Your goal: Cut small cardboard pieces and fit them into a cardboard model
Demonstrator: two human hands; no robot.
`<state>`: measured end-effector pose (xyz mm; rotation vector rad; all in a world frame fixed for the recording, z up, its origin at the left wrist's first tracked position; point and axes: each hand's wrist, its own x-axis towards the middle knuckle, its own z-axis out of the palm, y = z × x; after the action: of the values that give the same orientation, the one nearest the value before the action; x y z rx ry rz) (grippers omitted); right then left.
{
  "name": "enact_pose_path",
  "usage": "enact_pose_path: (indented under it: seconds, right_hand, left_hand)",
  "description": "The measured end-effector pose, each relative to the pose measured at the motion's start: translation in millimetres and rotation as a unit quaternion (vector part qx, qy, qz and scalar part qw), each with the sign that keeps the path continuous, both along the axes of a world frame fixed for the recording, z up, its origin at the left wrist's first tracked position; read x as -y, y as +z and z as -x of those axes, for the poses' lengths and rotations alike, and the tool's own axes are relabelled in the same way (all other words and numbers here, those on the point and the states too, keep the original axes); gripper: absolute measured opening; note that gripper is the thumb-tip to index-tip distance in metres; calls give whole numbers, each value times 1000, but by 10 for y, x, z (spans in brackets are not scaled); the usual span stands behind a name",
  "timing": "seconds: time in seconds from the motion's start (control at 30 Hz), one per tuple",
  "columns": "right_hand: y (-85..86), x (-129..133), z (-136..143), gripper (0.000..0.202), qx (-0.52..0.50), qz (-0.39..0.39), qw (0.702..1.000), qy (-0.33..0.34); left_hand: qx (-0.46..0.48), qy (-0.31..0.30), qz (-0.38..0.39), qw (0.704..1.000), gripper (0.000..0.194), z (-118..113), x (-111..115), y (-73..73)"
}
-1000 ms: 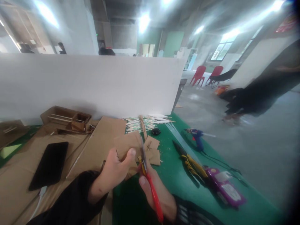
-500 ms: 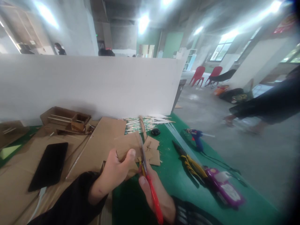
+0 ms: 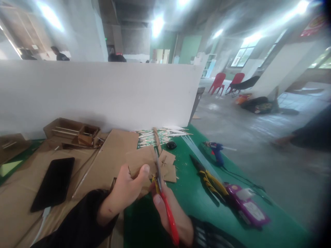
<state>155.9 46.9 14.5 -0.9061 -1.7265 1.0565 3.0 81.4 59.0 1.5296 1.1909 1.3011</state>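
My left hand [image 3: 130, 186] is closed on a piece of cardboard [image 3: 141, 158], thumb on its upper face. In my right hand [image 3: 172, 206] is a pair of scissors [image 3: 167, 210] with red handles, its blades pointing away from me and lying along the cardboard's right edge. Part of the lower blade is hidden by the cardboard. Small cut cardboard pieces [image 3: 169, 170] lie on the green table [image 3: 191, 196] just beyond the blades. Several thin pale sticks [image 3: 152, 137] are spread behind them, beside a small round black object [image 3: 171, 145].
Long-nose pliers [image 3: 210, 181], a purple device [image 3: 247, 206] and a blue glue gun [image 3: 217, 151] lie to the right. At left are a black phone [image 3: 53, 184] on a cable, a cardboard sheet [image 3: 117, 144] and a cardboard box [image 3: 64, 132]. A white partition [image 3: 103, 93] stands behind.
My hands, the cardboard and the scissors have hardly moved. A person walking at the right has moved farther toward the frame's edge, and one behind the partition has shifted left.
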Motion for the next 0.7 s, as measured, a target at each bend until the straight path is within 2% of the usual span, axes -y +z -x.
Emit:
enact_pose_path:
  seconds: [0.2,0.47,0.7]
  right_hand:
    - [16,-6,-31,36,0,3,1000,28]
    - [104,-42,-19,42,-14,-26,999,25]
    - [154,-44,-27,41,-28,-7,999,30]
  left_hand:
    - [0,-23,2,1000,21,-25,17,6]
    - [-11,-18,7,1000,23,-16,19,-4]
    - [3,-31,10,999,24,-15,8,-22]
